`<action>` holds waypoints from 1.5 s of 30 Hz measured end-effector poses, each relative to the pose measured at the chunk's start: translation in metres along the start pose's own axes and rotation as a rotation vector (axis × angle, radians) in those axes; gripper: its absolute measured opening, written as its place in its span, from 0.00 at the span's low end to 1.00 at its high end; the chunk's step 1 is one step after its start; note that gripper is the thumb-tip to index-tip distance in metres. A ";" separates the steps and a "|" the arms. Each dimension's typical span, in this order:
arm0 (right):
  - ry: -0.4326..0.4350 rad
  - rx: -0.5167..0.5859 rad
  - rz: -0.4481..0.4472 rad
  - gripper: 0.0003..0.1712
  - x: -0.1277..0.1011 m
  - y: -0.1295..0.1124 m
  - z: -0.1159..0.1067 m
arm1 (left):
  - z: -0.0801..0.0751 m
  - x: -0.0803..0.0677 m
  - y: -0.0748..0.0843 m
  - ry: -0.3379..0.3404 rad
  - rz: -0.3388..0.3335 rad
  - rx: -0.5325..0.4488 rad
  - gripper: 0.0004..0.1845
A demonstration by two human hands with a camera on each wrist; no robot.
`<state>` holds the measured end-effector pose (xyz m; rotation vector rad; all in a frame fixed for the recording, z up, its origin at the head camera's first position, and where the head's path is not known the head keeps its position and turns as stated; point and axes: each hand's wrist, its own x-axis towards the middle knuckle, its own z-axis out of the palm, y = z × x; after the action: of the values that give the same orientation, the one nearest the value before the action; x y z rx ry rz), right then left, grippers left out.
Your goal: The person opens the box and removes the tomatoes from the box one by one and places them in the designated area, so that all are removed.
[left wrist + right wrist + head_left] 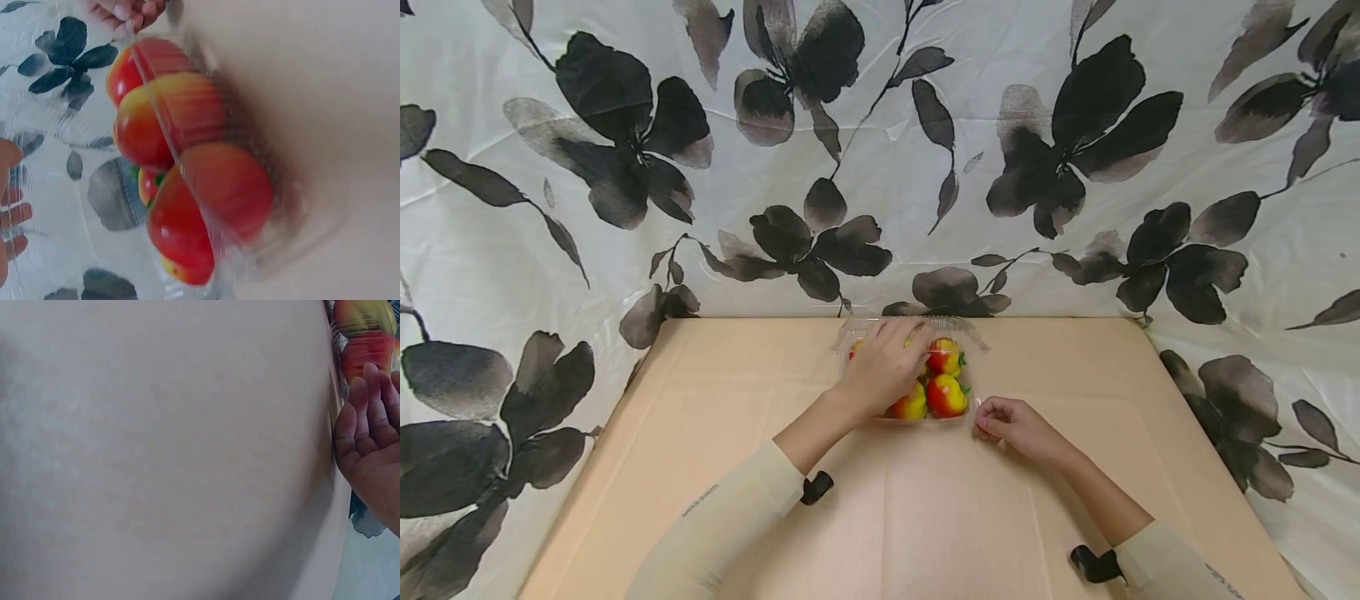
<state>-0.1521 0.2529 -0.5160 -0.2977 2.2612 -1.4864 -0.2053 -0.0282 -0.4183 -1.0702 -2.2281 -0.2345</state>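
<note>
A clear plastic clamshell box (951,421) stands at the far edge of the board and holds several red-and-yellow fruits (946,396) with small green leaves. Its clear lid (958,325) is raised at the back. My left hand (883,367) reaches over the box, hiding part of the fruit. In the left wrist view, the fingers (19,215) of that hand curl at the lid's edge, partly seen through the plastic. At the box's near right corner, my right hand (1018,427) has curled fingers and thumb that pinch the rim. The right wrist view shows its fingers (375,415) beside the box.
A tan board (955,525) lies under the box and both arms. White cloth with dark printed flowers (880,167) covers the back and both sides. Black wrist cameras (816,488) sit by the sleeves.
</note>
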 end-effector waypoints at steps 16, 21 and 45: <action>-0.012 0.032 -0.001 0.11 -0.001 0.003 -0.002 | -0.015 0.001 -0.039 0.023 -0.098 0.042 0.18; -0.017 0.019 0.000 0.12 0.000 0.001 -0.004 | -0.021 0.001 -0.052 0.008 -0.159 0.056 0.17; -0.022 0.016 -0.012 0.12 0.006 0.003 -0.006 | -0.027 0.016 -0.101 -0.056 -0.441 -0.224 0.21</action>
<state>-0.1602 0.2565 -0.5183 -0.3211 2.2336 -1.4989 -0.2750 -0.0949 -0.3758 -0.6847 -2.5126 -0.6615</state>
